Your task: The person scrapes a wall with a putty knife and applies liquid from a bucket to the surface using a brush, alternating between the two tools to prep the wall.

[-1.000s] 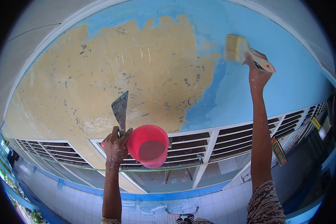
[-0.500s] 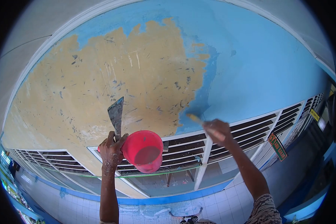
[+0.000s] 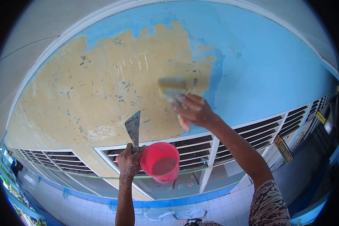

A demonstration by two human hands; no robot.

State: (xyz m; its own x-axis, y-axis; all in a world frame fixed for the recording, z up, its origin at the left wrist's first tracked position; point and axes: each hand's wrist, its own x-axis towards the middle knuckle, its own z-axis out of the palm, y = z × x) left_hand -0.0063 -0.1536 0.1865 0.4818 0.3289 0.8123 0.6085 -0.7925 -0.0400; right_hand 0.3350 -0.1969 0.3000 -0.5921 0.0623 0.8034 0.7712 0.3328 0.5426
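A pink bucket (image 3: pixel 160 162) with some greyish stuff at its bottom is held by my left hand (image 3: pixel 129 162), which also grips a scraper (image 3: pixel 133 128) whose blade points up. My right hand (image 3: pixel 195 111) is closed round the handle of a brush (image 3: pixel 171 87), blurred by motion, over the tan part of the wall (image 3: pixel 101 90). Blue paint (image 3: pixel 256 71) covers the wall's right side and upper edge, with a darker blue strip along the tan border. Dark marks and pale scratches dot the tan area.
Slatted window openings (image 3: pixel 245 141) in white frames run below the wall. A green and red sign (image 3: pixel 283 149) hangs at the right, near a small yellow sign (image 3: pixel 320 117). Pale floor tiles (image 3: pixel 229 205) and a blue ledge lie beneath.
My right hand has moved left and up with the brush, from the blue edge to the tan area. My left hand, scraper and bucket appear shifted right and slightly down; the view has shifted slightly too.
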